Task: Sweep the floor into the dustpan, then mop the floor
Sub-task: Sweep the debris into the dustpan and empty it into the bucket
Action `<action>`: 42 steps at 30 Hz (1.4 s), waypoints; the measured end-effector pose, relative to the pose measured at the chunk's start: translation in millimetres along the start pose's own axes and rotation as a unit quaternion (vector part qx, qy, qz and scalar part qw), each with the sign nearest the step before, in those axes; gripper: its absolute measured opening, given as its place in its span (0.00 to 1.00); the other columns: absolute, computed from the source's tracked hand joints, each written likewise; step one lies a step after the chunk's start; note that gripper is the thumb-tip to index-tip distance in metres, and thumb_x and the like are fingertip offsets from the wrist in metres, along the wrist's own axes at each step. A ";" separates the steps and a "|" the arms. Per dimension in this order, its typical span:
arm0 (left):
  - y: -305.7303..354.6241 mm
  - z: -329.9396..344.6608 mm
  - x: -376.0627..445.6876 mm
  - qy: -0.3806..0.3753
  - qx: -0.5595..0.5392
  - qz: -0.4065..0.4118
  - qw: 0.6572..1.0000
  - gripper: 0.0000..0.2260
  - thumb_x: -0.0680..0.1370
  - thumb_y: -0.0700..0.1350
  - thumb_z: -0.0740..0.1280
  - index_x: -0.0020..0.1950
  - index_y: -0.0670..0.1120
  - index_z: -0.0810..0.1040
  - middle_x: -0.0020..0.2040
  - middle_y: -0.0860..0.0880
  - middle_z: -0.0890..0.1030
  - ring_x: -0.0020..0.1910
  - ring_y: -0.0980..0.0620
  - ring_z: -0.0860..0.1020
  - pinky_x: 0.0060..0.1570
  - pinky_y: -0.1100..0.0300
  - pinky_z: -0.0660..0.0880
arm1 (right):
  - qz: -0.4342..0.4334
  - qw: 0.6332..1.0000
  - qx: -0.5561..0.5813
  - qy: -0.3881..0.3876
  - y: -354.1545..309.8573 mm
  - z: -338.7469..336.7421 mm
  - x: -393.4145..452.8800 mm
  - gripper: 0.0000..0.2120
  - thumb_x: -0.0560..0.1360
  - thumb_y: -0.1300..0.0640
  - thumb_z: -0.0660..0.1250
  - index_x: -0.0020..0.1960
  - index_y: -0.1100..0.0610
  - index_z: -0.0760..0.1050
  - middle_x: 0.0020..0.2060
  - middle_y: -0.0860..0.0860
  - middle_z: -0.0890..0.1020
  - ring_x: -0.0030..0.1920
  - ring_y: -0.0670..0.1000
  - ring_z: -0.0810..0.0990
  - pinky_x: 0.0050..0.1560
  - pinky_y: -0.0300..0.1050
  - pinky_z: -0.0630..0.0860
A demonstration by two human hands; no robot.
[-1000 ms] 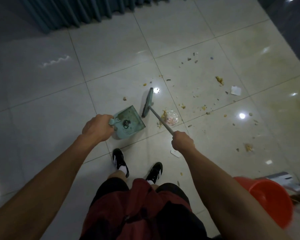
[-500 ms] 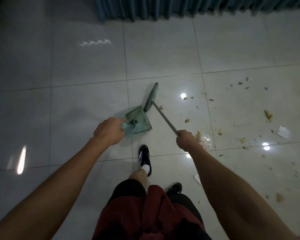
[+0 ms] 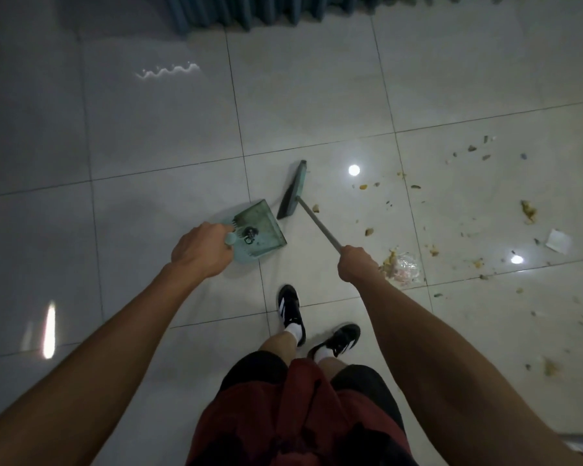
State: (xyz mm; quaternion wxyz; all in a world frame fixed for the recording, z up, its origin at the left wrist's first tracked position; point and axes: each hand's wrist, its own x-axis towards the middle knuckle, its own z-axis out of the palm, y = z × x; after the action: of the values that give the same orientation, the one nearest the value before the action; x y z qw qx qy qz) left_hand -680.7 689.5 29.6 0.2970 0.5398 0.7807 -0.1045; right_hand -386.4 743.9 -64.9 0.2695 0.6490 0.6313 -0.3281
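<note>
My left hand (image 3: 201, 250) grips the handle of a pale green dustpan (image 3: 261, 232) that sits on the tiled floor, with a small dark bit of rubbish inside it. My right hand (image 3: 355, 267) grips the grey metal handle of a green broom (image 3: 293, 191). The broom head stands just right of the dustpan's open edge. Crumbs and scraps (image 3: 398, 264) lie scattered over the tiles to the right, among them a crumpled clear wrapper beside my right hand and a white paper square (image 3: 557, 241).
A dark teal curtain (image 3: 266, 10) hangs along the far edge of the floor. My two feet in black shoes (image 3: 292, 312) stand just behind the dustpan. Ceiling lights reflect as bright spots on the glossy tiles.
The view has swung left, so the debris now lies further right and the orange bucket has left the frame. The dustpan and broom stay close together, and I have stepped forward.
</note>
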 end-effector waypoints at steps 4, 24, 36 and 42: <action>30.5 2.7 4.2 -0.002 0.008 0.023 1.000 0.11 0.72 0.41 0.64 0.50 0.54 0.81 0.44 0.49 0.79 0.37 0.46 0.74 0.35 0.61 0.68 | 0.030 1.000 -0.001 0.006 37.1 0.1 -7.5 0.15 0.79 0.61 0.59 0.65 0.60 0.73 0.54 0.56 0.80 0.54 0.57 0.82 0.54 0.54 0.81; 265.8 73.2 -34.1 -0.030 0.113 0.181 0.977 0.08 0.76 0.43 0.66 0.51 0.53 0.80 0.45 0.48 0.80 0.40 0.44 0.77 0.40 0.58 0.72 | 0.183 0.973 0.141 0.026 295.7 59.0 -97.5 0.17 0.76 0.64 0.58 0.63 0.56 0.74 0.42 0.49 0.74 0.38 0.51 0.75 0.38 0.45 0.73; 346.7 84.9 -52.0 -0.035 0.133 0.250 0.959 0.05 0.73 0.42 0.66 0.42 0.52 0.78 0.41 0.49 0.80 0.39 0.44 0.78 0.38 0.57 0.73 | 0.229 0.933 0.275 0.048 360.2 72.1 -134.9 0.12 0.75 0.63 0.60 0.57 0.58 0.74 0.37 0.49 0.70 0.39 0.52 0.75 0.39 0.45 0.72; 342.3 61.4 -36.1 -0.025 0.137 0.248 0.959 0.05 0.74 0.43 0.65 0.41 0.53 0.77 0.39 0.51 0.78 0.36 0.47 0.77 0.35 0.58 0.71 | 0.213 0.925 0.308 0.059 339.1 63.7 -125.8 0.16 0.77 0.61 0.58 0.63 0.56 0.75 0.50 0.54 0.79 0.46 0.55 0.81 0.46 0.49 0.79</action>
State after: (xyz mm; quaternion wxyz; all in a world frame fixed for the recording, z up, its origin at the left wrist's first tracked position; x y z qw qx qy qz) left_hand -340.6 766.9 55.1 0.2565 0.7490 0.5929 -0.1470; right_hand -52.4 594.8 -31.1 0.0818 0.8375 0.3608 -0.4021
